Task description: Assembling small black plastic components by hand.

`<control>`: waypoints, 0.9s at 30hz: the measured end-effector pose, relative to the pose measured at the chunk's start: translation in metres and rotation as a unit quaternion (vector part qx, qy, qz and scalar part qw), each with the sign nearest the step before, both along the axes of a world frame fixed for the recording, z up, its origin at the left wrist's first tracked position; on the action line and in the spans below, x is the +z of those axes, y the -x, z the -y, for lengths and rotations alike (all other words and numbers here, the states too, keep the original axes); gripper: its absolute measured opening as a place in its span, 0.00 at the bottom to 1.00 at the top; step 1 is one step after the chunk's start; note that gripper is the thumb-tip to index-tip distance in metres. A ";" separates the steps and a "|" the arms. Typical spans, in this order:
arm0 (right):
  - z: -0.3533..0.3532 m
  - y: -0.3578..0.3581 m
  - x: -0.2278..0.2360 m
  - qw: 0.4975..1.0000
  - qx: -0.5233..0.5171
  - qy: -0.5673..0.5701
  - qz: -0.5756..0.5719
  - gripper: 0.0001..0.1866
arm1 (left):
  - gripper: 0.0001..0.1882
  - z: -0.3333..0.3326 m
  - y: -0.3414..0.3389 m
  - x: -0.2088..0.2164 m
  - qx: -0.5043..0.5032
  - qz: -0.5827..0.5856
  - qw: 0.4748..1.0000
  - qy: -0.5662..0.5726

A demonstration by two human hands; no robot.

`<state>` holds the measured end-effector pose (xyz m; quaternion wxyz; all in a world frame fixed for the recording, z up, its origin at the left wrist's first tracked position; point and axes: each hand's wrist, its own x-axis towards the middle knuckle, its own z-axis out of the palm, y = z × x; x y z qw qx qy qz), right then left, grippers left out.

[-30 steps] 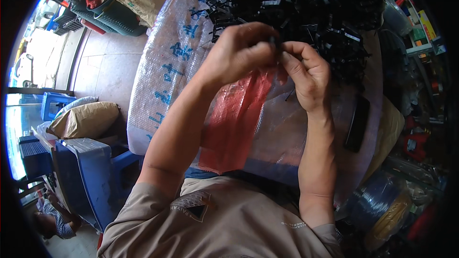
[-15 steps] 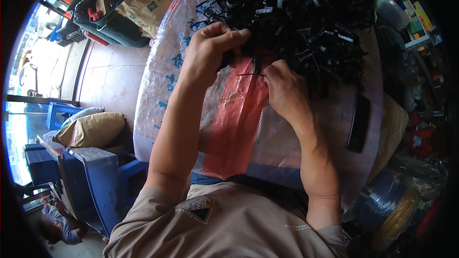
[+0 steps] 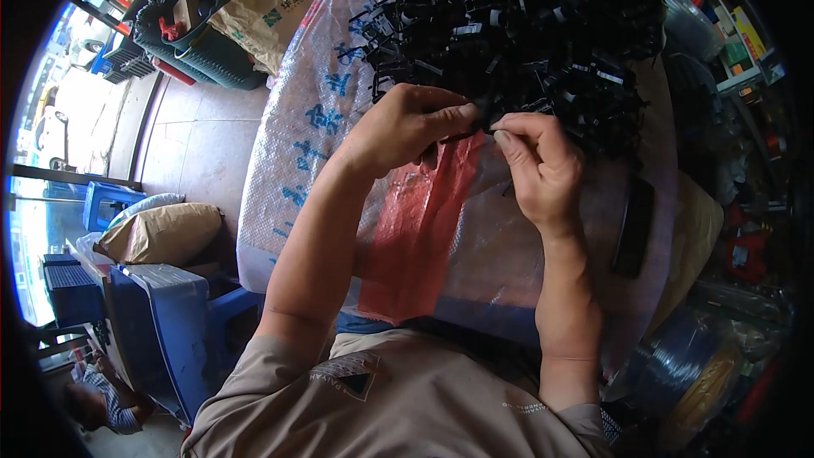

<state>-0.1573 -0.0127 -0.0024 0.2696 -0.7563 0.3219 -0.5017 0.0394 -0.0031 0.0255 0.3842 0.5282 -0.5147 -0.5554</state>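
A big heap of small black plastic parts (image 3: 526, 25) lies on a white woven sack (image 3: 297, 161) with blue marks and a red patch (image 3: 424, 229). My left hand (image 3: 407, 123) and my right hand (image 3: 538, 165) meet at the near edge of the heap. Both pinch one small black plastic part (image 3: 485, 114) between thumbs and fingertips. My forearms rise from the lower edge over the sack. The part is mostly hidden by my fingers.
A long black piece (image 3: 633, 229) lies on the sack at the right. A blue plastic stool (image 3: 157, 331) and a tan sack (image 3: 157, 233) stand at the left on the tiled floor. Green crates (image 3: 195, 42) sit at the back left, cluttered shelves (image 3: 738, 34) at the right.
My hands drew back from inside the heap toward me and came together again, now pinching a black part at the heap's near edge.
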 end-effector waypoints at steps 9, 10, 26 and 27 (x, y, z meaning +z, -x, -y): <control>0.001 0.002 0.003 0.965 0.090 -0.201 0.143 0.14 | 0.17 0.000 0.003 -0.001 -0.030 -0.005 0.999 0.041; 0.001 -0.002 0.007 0.953 0.066 -0.247 0.164 0.10 | 0.16 -0.002 0.005 -0.001 -0.052 -0.021 0.996 0.063; 0.004 0.019 0.012 0.944 0.134 -0.302 0.009 0.05 | 0.21 -0.005 0.017 -0.012 -0.095 0.062 0.982 0.149; 0.004 0.020 0.011 0.944 0.133 -0.302 0.008 0.05 | 0.21 -0.004 0.019 -0.015 -0.095 0.084 0.975 0.180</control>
